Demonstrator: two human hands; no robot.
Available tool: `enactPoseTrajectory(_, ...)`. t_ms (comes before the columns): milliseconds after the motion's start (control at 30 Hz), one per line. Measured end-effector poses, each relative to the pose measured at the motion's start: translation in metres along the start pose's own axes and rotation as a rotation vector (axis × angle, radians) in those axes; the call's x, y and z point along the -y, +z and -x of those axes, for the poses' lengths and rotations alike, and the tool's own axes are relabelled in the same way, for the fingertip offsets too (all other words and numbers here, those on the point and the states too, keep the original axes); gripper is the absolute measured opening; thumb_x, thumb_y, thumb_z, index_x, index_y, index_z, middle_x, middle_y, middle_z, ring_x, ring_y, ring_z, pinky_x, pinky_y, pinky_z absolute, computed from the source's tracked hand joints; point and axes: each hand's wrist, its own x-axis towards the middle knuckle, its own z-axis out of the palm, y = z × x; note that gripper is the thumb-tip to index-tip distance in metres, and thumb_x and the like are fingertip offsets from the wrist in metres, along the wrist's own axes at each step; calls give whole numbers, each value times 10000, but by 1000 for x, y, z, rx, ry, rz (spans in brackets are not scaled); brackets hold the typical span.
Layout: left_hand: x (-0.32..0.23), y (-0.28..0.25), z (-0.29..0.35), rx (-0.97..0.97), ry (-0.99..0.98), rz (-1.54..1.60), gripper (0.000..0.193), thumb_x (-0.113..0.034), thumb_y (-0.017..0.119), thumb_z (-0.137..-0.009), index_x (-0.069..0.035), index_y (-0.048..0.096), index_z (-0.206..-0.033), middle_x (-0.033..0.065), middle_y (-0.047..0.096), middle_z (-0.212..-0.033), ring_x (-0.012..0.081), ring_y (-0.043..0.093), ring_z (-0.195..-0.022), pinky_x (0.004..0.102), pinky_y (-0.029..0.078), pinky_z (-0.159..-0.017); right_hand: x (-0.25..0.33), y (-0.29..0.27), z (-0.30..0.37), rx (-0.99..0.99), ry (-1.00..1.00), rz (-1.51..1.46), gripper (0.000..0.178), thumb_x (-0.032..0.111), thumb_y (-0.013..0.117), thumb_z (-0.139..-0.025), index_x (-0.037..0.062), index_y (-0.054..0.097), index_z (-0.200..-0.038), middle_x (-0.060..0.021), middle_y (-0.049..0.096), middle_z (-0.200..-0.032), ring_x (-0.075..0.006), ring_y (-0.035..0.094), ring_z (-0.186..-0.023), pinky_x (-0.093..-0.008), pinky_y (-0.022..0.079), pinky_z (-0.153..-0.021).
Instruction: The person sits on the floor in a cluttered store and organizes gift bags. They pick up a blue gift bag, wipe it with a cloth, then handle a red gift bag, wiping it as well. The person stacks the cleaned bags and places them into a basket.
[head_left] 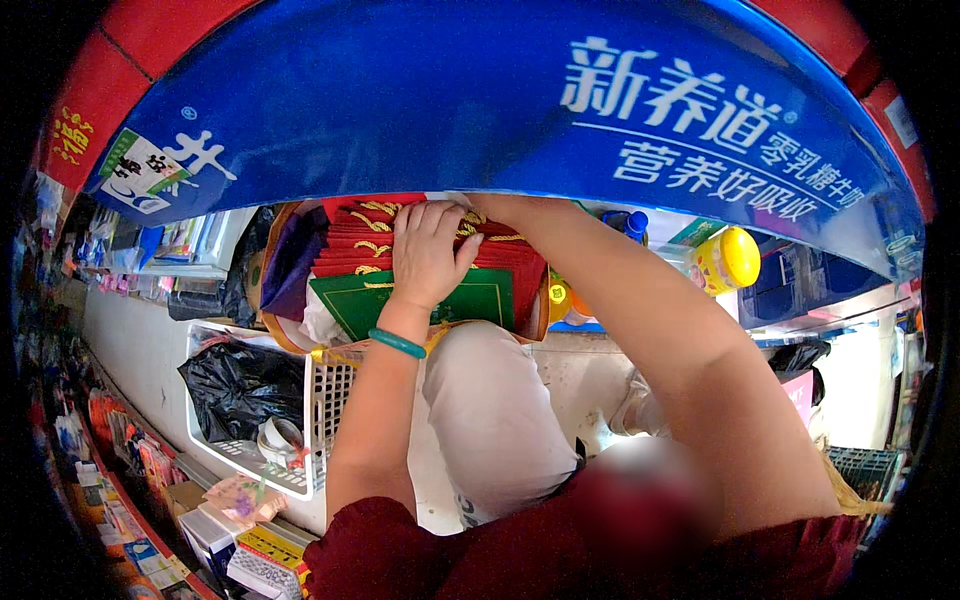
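Note:
My left hand (430, 250), with a green bangle (398, 343) at the wrist, lies over a packed row of red paper gift bags (345, 247) with gold cord handles. Its fingers are stretched out and the thumb stands apart. At the front of the row leans a green gift bag (470, 306), tilted. The whole row stands inside an open cardboard box (284, 334) in front of my knee. My right hand (488, 206) reaches to the back of the bags, beside the left fingertips. A blue panel hides most of it, so its fingers do not show.
A blue printed panel (400, 100) overhangs the box. Right of the box stand a yellow-lidded tub (738, 258) and a blue-capped bottle (637, 226). At left, a white plastic basket (318, 400) holds a black plastic bag (245, 385) and tape rolls (281, 436). Small boxes (265, 562) lie lower left.

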Motion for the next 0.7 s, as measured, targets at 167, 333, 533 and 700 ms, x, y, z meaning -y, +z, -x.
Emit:
enactPoseTrajectory(167, 4, 3, 1, 60, -22, -23, 361, -280, 627, -783, -31, 577, -1040, 136, 570, -1055, 323, 493, -1019, 458, 331, -953, 2, 2, -3, 5, -33, -48, 391, 306, 550, -868, 144, 549, -1225, -140, 582, -1175, -339, 547, -1058, -400, 397, -956)
enactPoseTrajectory(333, 0, -19, 6, -44, -28, 67, 376, -249, 625, -789, -31, 574, -1092, 139, 556, -1162, 330, 464, -1143, 465, 305, -1004, -16, 15, 13, -208, -77, -54, 399, 313, 557, -865, 126, 545, -1217, -151, 567, -1191, -341, 516, -1102, -405, 381, -971)
enactPoseTrajectory(533, -3, -62, 70, -307, -339, -87, 404, -170, 623, -809, -2, 523, -1163, 168, 483, -1250, 347, 388, -1222, 455, 282, -1024, -38, 11, 116, -372, 169, -374, 580, 360, 570, -853, 15, 419, -1294, -241, 454, -1292, -389, 410, -1207, -440, 319, -1018)
enactPoseTrajectory(700, 37, -51, 135, -583, -939, 88, 567, -317, 521, -912, 29, 351, -1328, 235, 348, -1368, 363, 329, -1270, 405, 254, -1053, -40, 52, 167, -166, 265, -530, 873, 417, 647, -794, -68, 221, -1380, -298, 339, -1362, -403, 334, -1275, -405, 281, -1058)
